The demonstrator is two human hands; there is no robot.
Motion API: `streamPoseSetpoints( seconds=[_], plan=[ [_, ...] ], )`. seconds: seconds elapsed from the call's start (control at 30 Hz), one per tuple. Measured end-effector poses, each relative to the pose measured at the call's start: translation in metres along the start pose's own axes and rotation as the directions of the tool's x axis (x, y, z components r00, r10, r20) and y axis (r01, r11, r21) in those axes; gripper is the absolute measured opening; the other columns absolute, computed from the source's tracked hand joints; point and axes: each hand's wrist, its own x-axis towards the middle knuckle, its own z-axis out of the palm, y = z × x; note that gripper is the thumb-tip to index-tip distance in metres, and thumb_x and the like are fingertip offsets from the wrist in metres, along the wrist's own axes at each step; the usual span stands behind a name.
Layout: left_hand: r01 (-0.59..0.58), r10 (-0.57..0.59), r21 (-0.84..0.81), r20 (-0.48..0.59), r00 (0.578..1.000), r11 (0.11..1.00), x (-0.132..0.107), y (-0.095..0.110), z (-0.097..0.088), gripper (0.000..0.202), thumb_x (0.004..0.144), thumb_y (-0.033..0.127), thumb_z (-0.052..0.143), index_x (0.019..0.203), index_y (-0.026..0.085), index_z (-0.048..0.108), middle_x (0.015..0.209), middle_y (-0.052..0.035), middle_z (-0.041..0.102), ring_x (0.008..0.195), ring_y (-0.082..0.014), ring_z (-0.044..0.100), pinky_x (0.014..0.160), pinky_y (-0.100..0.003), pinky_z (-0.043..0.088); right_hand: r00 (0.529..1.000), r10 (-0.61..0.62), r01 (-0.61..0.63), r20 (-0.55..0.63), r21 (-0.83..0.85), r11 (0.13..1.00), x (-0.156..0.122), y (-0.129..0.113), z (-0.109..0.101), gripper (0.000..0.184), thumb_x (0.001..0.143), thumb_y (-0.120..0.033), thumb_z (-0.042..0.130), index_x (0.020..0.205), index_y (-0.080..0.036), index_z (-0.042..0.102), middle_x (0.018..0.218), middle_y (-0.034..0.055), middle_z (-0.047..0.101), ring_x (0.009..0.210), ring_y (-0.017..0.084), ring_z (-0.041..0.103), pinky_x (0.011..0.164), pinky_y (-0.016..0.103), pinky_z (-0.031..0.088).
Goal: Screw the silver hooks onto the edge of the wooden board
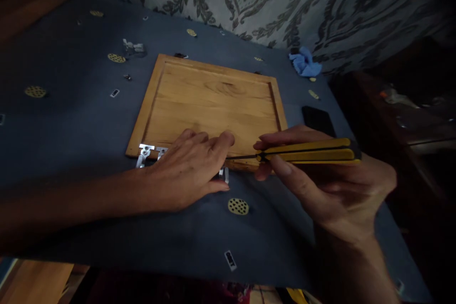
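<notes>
A wooden cabinet door (pixel 213 99) with a raised frame lies flat before me. At its near edge sits a metal hinge (pixel 145 152), and a silver hinge part (pixel 225 174) pokes out beside my left thumb. My left hand (pixel 188 166) lies over this edge, fingers bent on the wood and thumb below, gripping the hinge part; the palm hides most of it. Gripped in my right hand (pixel 320 185) is a screwdriver (pixel 309 151) with a yellow and black handle. Its thin shaft points left along the edge, and its tip is hidden behind my left fingers.
The blue patterned cloth (pixel 81 137) covers the table. Another metal hinge (pixel 133 46) and a small screw-like piece (pixel 127 77) lie at the back left. A blue crumpled cloth (pixel 305 61) and a flat black object (pixel 318 121) are on the right. A patterned wall (pixel 249 4) stands behind.
</notes>
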Motion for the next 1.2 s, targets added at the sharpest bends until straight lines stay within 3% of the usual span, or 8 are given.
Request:
streamPoseSetpoints(
  seconds=[0.3, 0.4, 0.63, 0.93, 1.03, 1.2],
  plan=[
    [0.005, -0.006, 0.037, 0.010, 1.000, 0.999, 0.001, 0.000, 0.000, 0.058, 0.090, 0.044, 0.076, 0.130, 0.015, 0.045, 0.112, -0.0119, 0.070, 0.105, -0.0323, 0.065, 0.093, -0.043, 0.047, 0.999, 0.029, -0.028, 0.013, -0.059, 0.998, -0.001, -0.004, 0.003, 0.018, 0.089, -0.014, 0.074, 0.099, -0.028, 0.079, 0.101, 0.0023, 0.079, 0.075, 0.018, 0.075, 0.070, 0.035, 0.064],
    [-0.001, 0.001, 0.042, 0.002, 1.000, 0.999, 0.002, 0.000, 0.001, 0.057, 0.090, 0.044, 0.077, 0.129, 0.016, 0.046, 0.110, -0.0112, 0.070, 0.104, -0.0314, 0.066, 0.093, -0.043, 0.048, 0.998, 0.059, -0.058, 0.009, -0.074, 0.996, -0.002, -0.008, 0.005, 0.029, 0.087, -0.016, 0.076, 0.113, -0.029, 0.077, 0.101, 0.0025, 0.080, 0.078, 0.019, 0.077, 0.075, 0.036, 0.066],
    [-0.008, 0.009, 0.043, -0.029, 1.000, 0.999, 0.002, -0.001, 0.002, 0.055, 0.089, 0.043, 0.076, 0.126, 0.017, 0.046, 0.108, -0.0099, 0.071, 0.104, -0.0301, 0.067, 0.094, -0.043, 0.049, 0.995, 0.075, -0.067, 0.069, -0.103, 0.992, -0.003, -0.013, 0.001, 0.042, 0.089, -0.015, 0.074, 0.127, -0.031, 0.072, 0.108, 0.0028, 0.080, 0.088, 0.020, 0.077, 0.082, 0.038, 0.067],
    [-0.016, 0.017, 0.035, -0.030, 0.999, 0.999, 0.001, -0.002, 0.002, 0.055, 0.089, 0.043, 0.076, 0.127, 0.016, 0.045, 0.107, -0.0098, 0.070, 0.104, -0.0305, 0.067, 0.095, -0.043, 0.048, 0.994, 0.020, -0.009, 0.110, -0.095, 0.995, -0.002, -0.011, -0.003, 0.046, 0.089, -0.013, 0.074, 0.129, -0.034, 0.071, 0.112, 0.0011, 0.080, 0.093, 0.019, 0.078, 0.081, 0.034, 0.067],
    [-0.015, 0.016, 0.033, -0.021, 1.000, 0.999, 0.001, -0.001, 0.001, 0.053, 0.090, 0.042, 0.076, 0.125, 0.017, 0.046, 0.107, -0.0095, 0.070, 0.104, -0.0300, 0.066, 0.095, -0.042, 0.048, 0.999, 0.038, -0.036, 0.037, -0.076, 0.996, -0.004, -0.013, 0.001, 0.047, 0.086, -0.011, 0.076, 0.128, -0.035, 0.072, 0.111, 0.0024, 0.080, 0.089, 0.022, 0.078, 0.073, 0.037, 0.068],
    [-0.009, 0.009, 0.022, 0.001, 1.000, 1.000, 0.000, 0.000, -0.001, 0.051, 0.089, 0.039, 0.077, 0.124, 0.017, 0.046, 0.111, -0.0101, 0.070, 0.104, -0.0291, 0.066, 0.095, -0.042, 0.047, 0.959, 0.037, -0.044, -0.279, -0.019, 0.999, -0.005, -0.014, 0.006, 0.032, 0.086, -0.013, 0.076, 0.110, -0.035, 0.080, 0.109, 0.0049, 0.079, 0.077, 0.023, 0.075, 0.047, 0.034, 0.060]
  ],
)
